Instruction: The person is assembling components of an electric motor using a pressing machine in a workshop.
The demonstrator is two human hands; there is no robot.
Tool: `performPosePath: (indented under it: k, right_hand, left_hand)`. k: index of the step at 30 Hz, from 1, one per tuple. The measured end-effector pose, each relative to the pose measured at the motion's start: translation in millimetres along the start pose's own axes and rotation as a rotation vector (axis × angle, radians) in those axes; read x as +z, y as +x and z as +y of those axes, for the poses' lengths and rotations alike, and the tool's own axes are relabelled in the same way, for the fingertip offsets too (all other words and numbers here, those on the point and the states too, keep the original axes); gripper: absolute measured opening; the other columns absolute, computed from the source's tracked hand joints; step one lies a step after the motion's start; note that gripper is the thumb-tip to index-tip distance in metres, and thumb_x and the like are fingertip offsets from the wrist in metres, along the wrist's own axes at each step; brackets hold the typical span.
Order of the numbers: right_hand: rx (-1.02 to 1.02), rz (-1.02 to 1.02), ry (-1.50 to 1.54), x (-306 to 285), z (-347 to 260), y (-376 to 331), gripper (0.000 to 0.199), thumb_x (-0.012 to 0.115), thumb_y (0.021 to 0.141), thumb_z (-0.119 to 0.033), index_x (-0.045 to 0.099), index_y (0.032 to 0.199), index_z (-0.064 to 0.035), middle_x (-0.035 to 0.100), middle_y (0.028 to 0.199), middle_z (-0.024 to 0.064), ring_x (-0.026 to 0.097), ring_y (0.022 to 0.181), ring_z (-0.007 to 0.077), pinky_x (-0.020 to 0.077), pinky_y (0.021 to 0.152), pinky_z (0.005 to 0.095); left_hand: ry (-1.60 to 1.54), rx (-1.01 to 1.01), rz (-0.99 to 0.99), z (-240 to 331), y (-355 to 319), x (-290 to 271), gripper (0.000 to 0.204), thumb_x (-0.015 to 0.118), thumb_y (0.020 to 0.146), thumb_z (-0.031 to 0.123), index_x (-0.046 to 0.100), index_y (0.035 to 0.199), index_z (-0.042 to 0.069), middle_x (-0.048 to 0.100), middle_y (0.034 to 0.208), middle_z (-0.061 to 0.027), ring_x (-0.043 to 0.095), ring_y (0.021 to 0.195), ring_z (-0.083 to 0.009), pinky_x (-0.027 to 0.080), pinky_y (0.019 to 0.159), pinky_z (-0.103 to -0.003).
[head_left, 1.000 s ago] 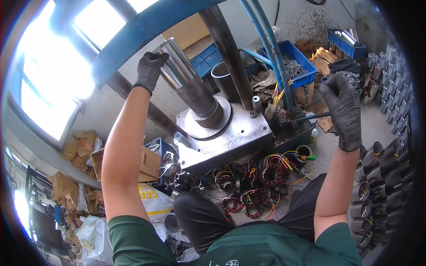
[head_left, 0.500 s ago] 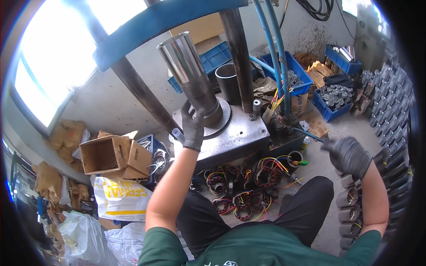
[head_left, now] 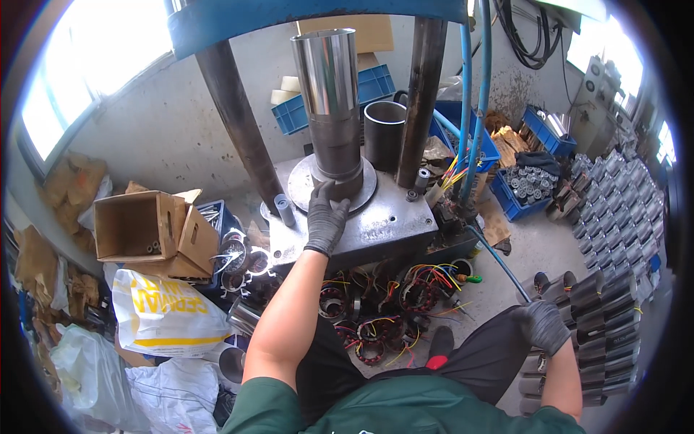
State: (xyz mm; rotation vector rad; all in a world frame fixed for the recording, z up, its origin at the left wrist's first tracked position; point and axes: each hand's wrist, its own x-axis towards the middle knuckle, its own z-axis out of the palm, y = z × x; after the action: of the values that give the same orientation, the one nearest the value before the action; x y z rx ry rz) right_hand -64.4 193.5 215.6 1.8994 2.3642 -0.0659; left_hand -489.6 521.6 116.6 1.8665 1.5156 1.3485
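A shiny metal sleeve (head_left: 325, 76) stands upright on top of a dark steel cylinder (head_left: 336, 137) in the press. Beneath them a round plate (head_left: 300, 184) lies on the press bed (head_left: 383, 224). My left hand (head_left: 329, 220), in a dark grey glove, reaches to the foot of the cylinder; its fingers are spread against the lower part and grip nothing. At the right, my gloved right hand (head_left: 542, 327) is closed around the end of a blue pump lever (head_left: 499, 262), which slopes down toward me from the press's side.
Wound stators (head_left: 370, 329) with coloured wires lie below the bed. An open cardboard box (head_left: 134, 228) and plastic bags (head_left: 170, 315) are at the left. Blue crates (head_left: 531, 188) of parts and stacked metal sleeves (head_left: 622, 206) stand at the right. Blue hoses (head_left: 481, 94) run beside the press column.
My right hand has brought the lever down and toward me. My left hand sits lower in relation to the cylinder, at its foot. The view has also shifted, so the press appears more upright.
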Motion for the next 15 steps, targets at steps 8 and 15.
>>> performPosePath:
  k: [8, 15]
  right_hand:
    - [0.165, 0.100, 0.113, -4, -20, 7, 0.017, 0.072, 0.079, -0.023, 0.079, 0.090, -0.0127, 0.072, 0.081, 0.0143, 0.070, 0.076, 0.0355, 0.0561, 0.071, 0.0478]
    - [0.296, 0.104, 0.169, -10, -29, 11, 0.023, 0.080, 0.075, -0.029, 0.073, 0.077, -0.0070, 0.069, 0.074, 0.0165, 0.069, 0.073, 0.0364, 0.0544, 0.068, 0.0466]
  left_hand:
    - [0.045, -0.006, 0.078, 8, 14, 6, 0.066, 0.076, 0.084, 0.013, 0.050, 0.144, 0.004, 0.054, 0.140, -0.0223, 0.051, 0.131, -0.0392, 0.041, 0.114, -0.045]
    - [0.109, -0.096, 0.065, 12, 17, 9, 0.072, 0.077, 0.084, 0.017, 0.047, 0.148, 0.007, 0.052, 0.144, -0.0222, 0.048, 0.130, -0.0419, 0.041, 0.114, -0.049]
